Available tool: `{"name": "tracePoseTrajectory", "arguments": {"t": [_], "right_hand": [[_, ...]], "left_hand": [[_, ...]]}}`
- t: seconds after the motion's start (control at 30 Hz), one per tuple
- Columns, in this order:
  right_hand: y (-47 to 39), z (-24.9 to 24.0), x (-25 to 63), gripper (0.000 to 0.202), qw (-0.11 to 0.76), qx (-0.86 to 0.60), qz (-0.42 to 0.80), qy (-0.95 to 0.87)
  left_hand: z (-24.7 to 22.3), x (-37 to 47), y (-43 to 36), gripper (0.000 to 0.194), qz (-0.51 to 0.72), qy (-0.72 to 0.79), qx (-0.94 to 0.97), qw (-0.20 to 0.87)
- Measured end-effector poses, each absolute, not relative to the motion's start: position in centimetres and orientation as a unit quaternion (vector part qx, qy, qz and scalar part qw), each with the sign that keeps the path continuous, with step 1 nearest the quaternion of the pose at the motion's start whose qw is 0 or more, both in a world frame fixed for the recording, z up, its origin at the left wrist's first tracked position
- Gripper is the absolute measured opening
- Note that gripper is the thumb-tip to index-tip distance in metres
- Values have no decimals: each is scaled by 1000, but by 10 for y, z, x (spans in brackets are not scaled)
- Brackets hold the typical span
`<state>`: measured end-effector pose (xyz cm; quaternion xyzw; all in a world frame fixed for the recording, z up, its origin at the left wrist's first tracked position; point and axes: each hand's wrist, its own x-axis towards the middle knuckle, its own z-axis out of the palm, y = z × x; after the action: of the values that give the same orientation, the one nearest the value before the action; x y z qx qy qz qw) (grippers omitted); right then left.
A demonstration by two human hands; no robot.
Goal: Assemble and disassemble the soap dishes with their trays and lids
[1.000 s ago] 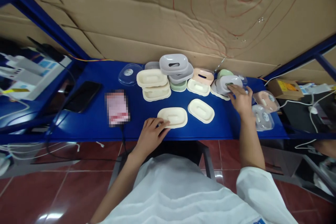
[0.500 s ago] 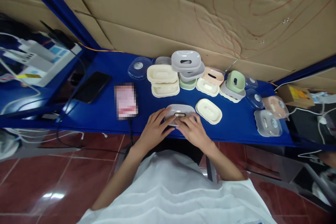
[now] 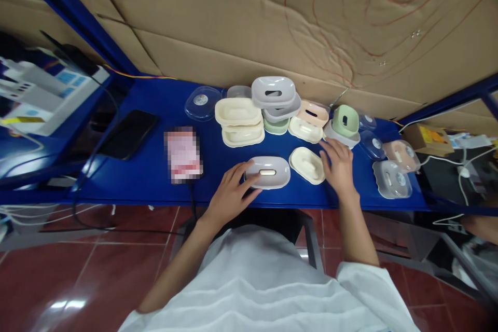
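Blue surface, with a clear lid left of centre. The left hand has its fingers and thumb on the left end of a grey dish, holding it at the frame's lower centre. Next lies a cream tray; just beside its right edge, the right hand is spread, with thumb and fingers apart. A green dish sits above that hand, right of centre.

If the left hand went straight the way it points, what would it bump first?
Most likely the grey dish: the left hand seems to touch its left end, though depth is unclear.
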<state>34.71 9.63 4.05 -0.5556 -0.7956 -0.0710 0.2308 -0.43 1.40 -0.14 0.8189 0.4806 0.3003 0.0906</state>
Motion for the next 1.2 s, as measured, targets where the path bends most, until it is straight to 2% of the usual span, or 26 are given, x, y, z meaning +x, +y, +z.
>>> {"name": "tracePoseTrajectory", "arguments": {"t": [0.13, 0.2, 0.3, 0.43, 0.57, 0.7, 0.8, 0.93, 1.0, 1.13, 1.2], "right_hand": [[163, 56, 356, 44, 200, -574, -84, -790], [200, 61, 356, 54, 182, -586, -78, -786], [246, 64, 354, 69, 156, -587, -8, -795], [268, 63, 357, 50, 164, -573, 56, -801], [243, 63, 364, 44, 238, -582, -16, -777], [174, 60, 357, 40, 315, -566, -115, -753], [101, 48, 327, 38, 350, -540, -120, -756], [27, 24, 273, 53, 351, -432, 2, -831], [13, 17, 254, 52, 341, -409, 41, -845], [16, 17, 244, 46, 301, -421, 37, -854], [22, 20, 246, 49, 282, -420, 34, -862]], "left_hand": [[-4, -6, 14, 33, 316, 484, 808, 111], [-4, -6, 14, 33, 325, 487, 802, 121], [-2, -7, 14, 32, 340, 484, 795, 133], [0, -7, 14, 31, 347, 478, 794, 140], [-2, -7, 15, 33, 346, 480, 794, 139], [-3, -7, 14, 33, 346, 477, 796, 139], [-3, -7, 14, 49, 349, 493, 779, 168], [-5, -8, 14, 80, 361, 512, 751, 207], [-7, -10, 14, 81, 361, 505, 754, 213], [-11, -12, 14, 72, 330, 500, 765, 238], [-10, -11, 14, 76, 325, 505, 761, 245]]}}
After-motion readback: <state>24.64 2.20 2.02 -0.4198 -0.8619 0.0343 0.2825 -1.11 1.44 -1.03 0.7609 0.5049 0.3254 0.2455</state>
